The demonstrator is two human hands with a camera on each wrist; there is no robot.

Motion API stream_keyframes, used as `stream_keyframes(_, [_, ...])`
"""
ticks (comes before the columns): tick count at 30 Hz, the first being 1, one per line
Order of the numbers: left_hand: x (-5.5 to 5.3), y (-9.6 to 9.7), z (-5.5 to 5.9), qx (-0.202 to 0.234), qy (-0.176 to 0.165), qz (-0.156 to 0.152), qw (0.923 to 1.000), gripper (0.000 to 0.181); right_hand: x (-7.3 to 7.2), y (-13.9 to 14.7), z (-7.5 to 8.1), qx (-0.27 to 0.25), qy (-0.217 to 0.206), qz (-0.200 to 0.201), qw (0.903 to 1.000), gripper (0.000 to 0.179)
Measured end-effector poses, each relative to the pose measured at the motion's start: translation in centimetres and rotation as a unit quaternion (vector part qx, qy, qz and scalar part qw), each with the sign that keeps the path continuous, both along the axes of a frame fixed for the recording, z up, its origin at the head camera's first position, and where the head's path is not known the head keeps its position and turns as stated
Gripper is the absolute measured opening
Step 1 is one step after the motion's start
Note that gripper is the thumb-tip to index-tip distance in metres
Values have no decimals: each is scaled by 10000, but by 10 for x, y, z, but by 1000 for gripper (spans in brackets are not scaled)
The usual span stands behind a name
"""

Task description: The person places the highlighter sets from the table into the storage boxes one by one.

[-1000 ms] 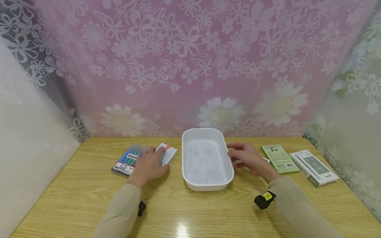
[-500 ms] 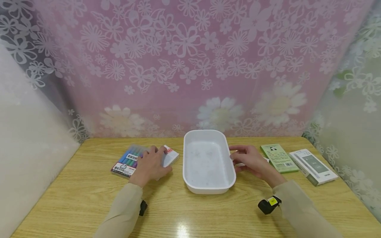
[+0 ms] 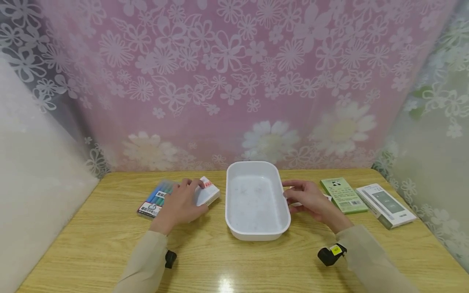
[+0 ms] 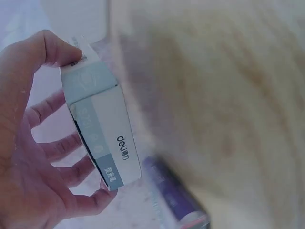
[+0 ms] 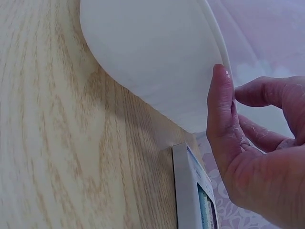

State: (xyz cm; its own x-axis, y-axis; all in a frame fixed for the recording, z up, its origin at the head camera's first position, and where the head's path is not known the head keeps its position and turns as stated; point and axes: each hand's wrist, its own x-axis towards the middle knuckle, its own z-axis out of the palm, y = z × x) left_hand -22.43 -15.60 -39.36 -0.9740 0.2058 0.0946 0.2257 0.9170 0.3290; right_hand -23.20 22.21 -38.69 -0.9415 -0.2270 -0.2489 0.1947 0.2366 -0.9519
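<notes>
My left hand grips a small white box with red print, left of the white plastic tub. In the left wrist view, the thumb lies on one end of this white-and-pale-blue box marked "deli", and the fingers curl round its far side. My right hand pinches the tub's right rim. Seen from the right wrist, the thumb lies on the tub's outer wall and fingers reach over the rim. A clear pack of coloured pens lies beside the left hand, partly hidden by it.
Right of my right hand lie a green packet and a white box with a grey-green panel. Another white box sits near the tub, mostly hidden by the right hand in the head view. A flowered curtain stands behind the table.
The tub has shifted slightly right and nearer, with the right hand on its rim. My left hand has closed round the small box, which now appears tilted and raised at its near side.
</notes>
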Motion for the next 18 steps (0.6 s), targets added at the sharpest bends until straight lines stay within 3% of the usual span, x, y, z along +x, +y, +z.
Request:
stream_keyframes(6, [10, -2, 18, 354, 324, -208, 9986, 54, -1, 1, -1, -52, -13, -1, 10000, 57])
stream_keyframes(18, [29, 13, 38, 482, 963, -717, 9916, 57, -4, -1, -5, -185, -30, 134, 9997, 58])
